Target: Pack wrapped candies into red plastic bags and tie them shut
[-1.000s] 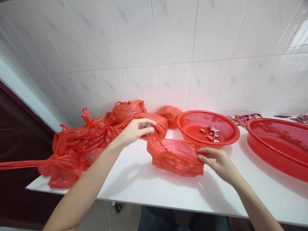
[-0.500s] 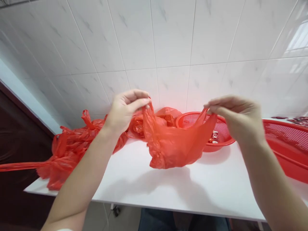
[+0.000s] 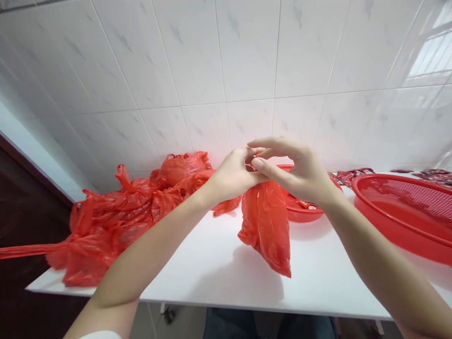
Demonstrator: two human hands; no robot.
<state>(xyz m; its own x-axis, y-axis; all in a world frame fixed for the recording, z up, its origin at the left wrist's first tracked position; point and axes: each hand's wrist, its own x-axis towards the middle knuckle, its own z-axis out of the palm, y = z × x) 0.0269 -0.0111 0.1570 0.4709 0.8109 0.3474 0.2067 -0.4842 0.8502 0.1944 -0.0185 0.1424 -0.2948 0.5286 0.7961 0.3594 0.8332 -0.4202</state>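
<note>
A red plastic bag [image 3: 266,221] hangs above the table with its top gathered between my two hands. My left hand [image 3: 235,172] is closed on the gathered top, its fingertips partly hidden behind my right hand. My right hand [image 3: 294,165] meets it there, thumb and fingers curled round the bag's handles and over the left fingertips. A bit of red plastic shows between the fingers. The bag's lower end droops to the right, and its contents are hidden.
Several filled red bags [image 3: 130,212] are heaped on the left of the white table [image 3: 197,263]. Behind the held bag stands a red mesh basket [image 3: 305,215] with small packets. A larger red basket [image 3: 399,226] stands at the right, with dark red packets [image 3: 353,175] by the tiled wall.
My hands, apart before with one handle each, have come together at the middle. The bag, stretched wide earlier, now hangs narrow and gathered. The view has shifted slightly.
</note>
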